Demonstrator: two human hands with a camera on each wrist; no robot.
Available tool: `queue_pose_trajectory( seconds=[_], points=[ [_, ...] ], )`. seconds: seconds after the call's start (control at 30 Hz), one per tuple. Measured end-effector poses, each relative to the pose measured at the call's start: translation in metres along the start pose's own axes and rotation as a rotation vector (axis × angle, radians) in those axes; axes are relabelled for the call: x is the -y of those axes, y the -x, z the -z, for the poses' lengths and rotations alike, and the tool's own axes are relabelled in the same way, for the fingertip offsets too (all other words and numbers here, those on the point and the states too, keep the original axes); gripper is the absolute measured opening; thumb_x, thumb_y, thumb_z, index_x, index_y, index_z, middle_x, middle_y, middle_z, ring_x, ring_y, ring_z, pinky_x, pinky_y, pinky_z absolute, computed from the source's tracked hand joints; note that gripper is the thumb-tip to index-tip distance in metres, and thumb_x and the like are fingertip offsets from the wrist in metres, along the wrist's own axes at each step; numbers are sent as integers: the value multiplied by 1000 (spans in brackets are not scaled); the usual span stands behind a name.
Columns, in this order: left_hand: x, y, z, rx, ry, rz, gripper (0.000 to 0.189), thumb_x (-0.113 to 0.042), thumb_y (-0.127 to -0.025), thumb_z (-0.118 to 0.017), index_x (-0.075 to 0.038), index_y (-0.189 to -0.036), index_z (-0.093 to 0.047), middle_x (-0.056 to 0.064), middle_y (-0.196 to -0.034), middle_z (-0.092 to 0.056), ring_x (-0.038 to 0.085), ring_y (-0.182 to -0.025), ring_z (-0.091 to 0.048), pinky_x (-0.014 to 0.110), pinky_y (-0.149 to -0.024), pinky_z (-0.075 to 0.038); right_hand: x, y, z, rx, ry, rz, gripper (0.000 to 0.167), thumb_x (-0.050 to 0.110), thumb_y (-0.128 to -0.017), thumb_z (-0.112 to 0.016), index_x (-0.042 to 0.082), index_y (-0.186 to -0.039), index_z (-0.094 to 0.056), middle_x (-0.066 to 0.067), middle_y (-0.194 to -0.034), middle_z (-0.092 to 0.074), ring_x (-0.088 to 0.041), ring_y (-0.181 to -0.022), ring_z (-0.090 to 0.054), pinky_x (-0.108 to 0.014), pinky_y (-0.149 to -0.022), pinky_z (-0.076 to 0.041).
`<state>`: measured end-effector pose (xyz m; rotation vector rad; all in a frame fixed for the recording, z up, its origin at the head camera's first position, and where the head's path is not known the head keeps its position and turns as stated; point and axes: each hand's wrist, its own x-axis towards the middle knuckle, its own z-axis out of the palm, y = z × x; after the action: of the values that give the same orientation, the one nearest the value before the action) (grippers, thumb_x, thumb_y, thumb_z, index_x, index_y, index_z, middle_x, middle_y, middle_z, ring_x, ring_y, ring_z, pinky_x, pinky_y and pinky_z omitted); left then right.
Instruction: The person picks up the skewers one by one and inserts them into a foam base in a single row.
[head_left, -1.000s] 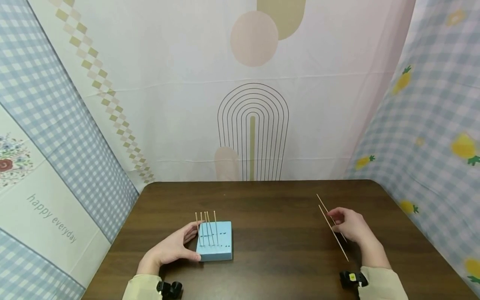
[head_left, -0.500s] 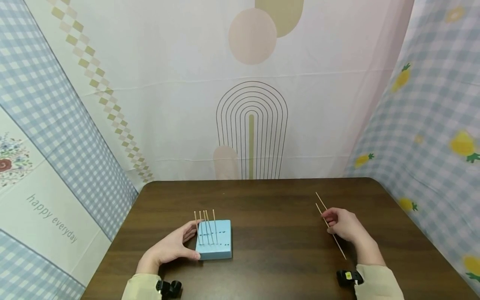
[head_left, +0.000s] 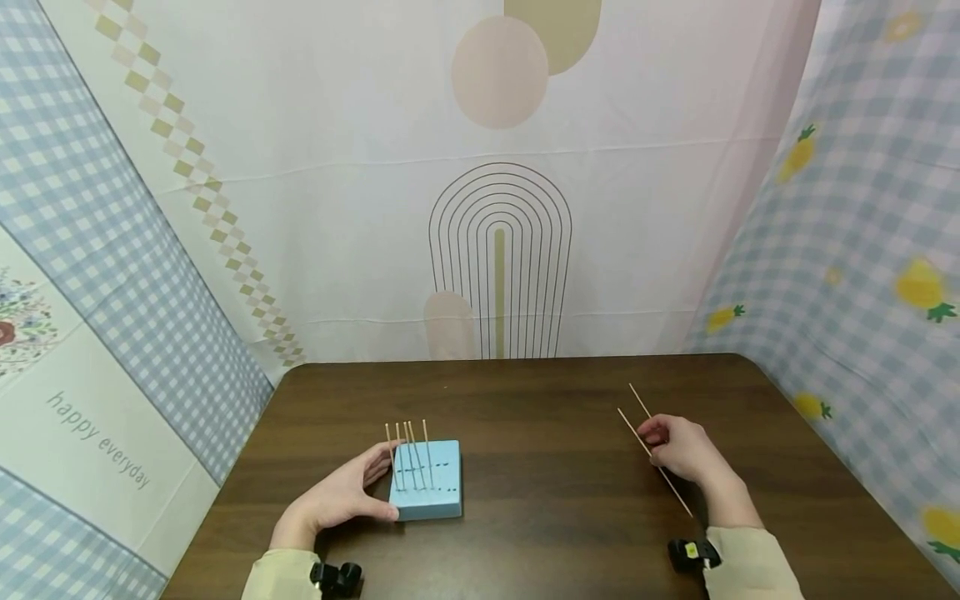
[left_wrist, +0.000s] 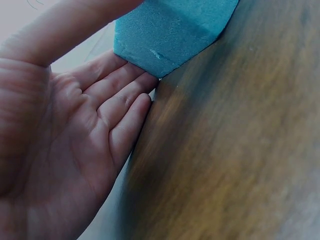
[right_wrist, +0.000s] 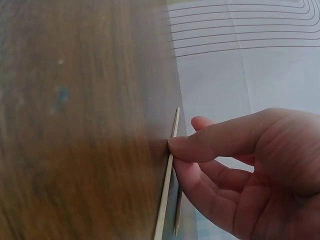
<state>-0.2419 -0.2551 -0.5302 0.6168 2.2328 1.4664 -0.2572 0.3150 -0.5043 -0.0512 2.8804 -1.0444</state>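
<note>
A light-blue foam-like block (head_left: 448,455) with rows of small holes sits on the table, and several thin wooden sticks (head_left: 425,442) stand upright in its left part. My left hand (head_left: 337,502) holds the block at its left side, thumb at the near corner and fingers toward the far one; the left wrist view shows the block's corner (left_wrist: 170,37) at the fingertips. Over the table's right side, my right hand (head_left: 686,450) pinches a wooden skewer (head_left: 628,423) between thumb and fingers. A second skewer (head_left: 640,400) lies just behind, partly hidden by that hand.
The dark wooden table (head_left: 540,467) spans the space between both hands. Patterned cloth (head_left: 360,250) hangs behind its far edge, with checked cloth (head_left: 832,275) on the right. A black wrist camera (head_left: 337,577) sits at each cuff.
My right hand has moved slightly left with the pinched skewer, whose far end has swung left, away from the second one. The left hand and block stay put.
</note>
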Motion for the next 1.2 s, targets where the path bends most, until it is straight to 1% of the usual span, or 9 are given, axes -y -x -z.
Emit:
queue_pose_trajectory(
  seconds=[0.17,0.37,0.53,0.63,0.77,0.87,1.07,1.2],
  points=[
    [1,0,0,2,3,-6,106,-18,-87,-92,1,-167,-26,26,-169,-31,50,-156,-28,11,-110,-31,1,-1,-1,-11,20,14,37,-10,-78,-70,3,-113,-73,-7,-101,-70,-25,-94,-64,-38,-73,-51],
    [2,-1,0,-3,4,-6,106,-18,-86,-93,0,-167,-27,27,-169,-32,49,-156,-28,10,-110,-31,3,-2,-2,-5,10,2,38,-5,-82,-72,2,-119,-71,-9,-104,-71,-27,-96,-65,-39,-74,-52],
    [2,-1,0,0,-1,-8,105,-18,-87,-92,-1,-167,-28,26,-169,-31,49,-156,-27,10,-109,-31,11,0,-2,-2,-77,-19,46,-2,-88,-73,-1,-133,-65,-11,-105,-75,-26,-93,-69,-37,-71,-54],
    [2,-1,1,1,-3,-11,105,-18,-87,-92,-1,-167,-28,26,-169,-31,49,-156,-28,10,-109,-31,19,2,-1,-23,-141,6,46,0,-94,-71,-4,-138,-58,-14,-107,-77,-25,-93,-71,-36,-73,-54],
    [1,-1,1,-2,-3,-13,105,-18,-86,-93,-1,-167,-28,26,-169,-32,49,-156,-28,10,-110,-31,30,5,1,-84,-227,58,40,4,-101,-68,-4,-136,-50,-20,-115,-76,-28,-102,-71,-32,-77,-56],
    [1,-1,1,-5,0,-13,106,-18,-86,-93,-1,-167,-27,26,-170,-31,49,-156,-28,11,-110,-31,37,6,3,-129,-265,88,37,5,-104,-67,-2,-135,-47,-21,-118,-75,-30,-106,-71,-29,-77,-58],
    [3,-1,1,-3,4,-5,108,-18,-86,-93,0,-168,-26,25,-170,-31,48,-156,-28,11,-111,-31,44,7,5,-205,-225,115,34,6,-103,-68,1,-132,-50,-15,-116,-78,-30,-108,-68,-25,-79,-54],
    [3,-1,1,-4,7,-3,108,-18,-86,-93,1,-168,-25,25,-170,-31,47,-156,-28,11,-111,-31,42,6,3,-195,-208,108,31,6,-104,-68,1,-130,-53,-15,-116,-78,-30,-107,-69,-27,-79,-54]
  ],
)
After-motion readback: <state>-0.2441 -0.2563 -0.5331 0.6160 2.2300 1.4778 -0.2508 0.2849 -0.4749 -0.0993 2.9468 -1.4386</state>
